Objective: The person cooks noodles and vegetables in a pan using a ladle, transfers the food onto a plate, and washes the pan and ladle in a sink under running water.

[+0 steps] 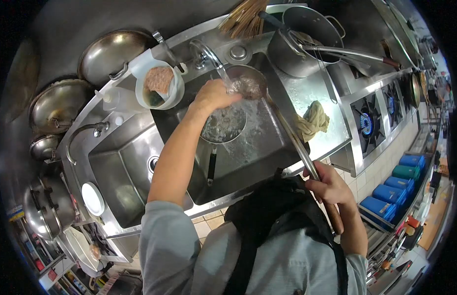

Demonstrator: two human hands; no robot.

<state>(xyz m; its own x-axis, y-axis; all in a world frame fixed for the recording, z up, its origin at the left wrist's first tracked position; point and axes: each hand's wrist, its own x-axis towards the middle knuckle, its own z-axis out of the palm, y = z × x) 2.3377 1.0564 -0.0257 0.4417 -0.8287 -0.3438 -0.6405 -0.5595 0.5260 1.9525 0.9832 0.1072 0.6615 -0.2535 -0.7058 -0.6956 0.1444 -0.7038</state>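
My right hand point(331, 184) is wrapped around the long handle of a large metal ladle point(293, 132), which slants across the right part of the sink point(260, 162). Its round bowl sits beneath the tap point(209, 54), and water runs and splashes in it. My left hand point(216, 96) is at the left rim of that bowl, under the stream; its fingers are largely hidden by the water and the bowl. Below it, a round strainer or pan with a black handle point(212, 164) lies in the sink. Its round part is wet and partly covered by my forearm.
A white tub point(174, 96) with a brownish block stands left of the tap. Large pots point(292, 54) with utensils and a crumpled cloth point(314, 120) are on the right counter. A lit gas burner point(367, 123) is farther right. A second sink basin point(125, 167) lies left.
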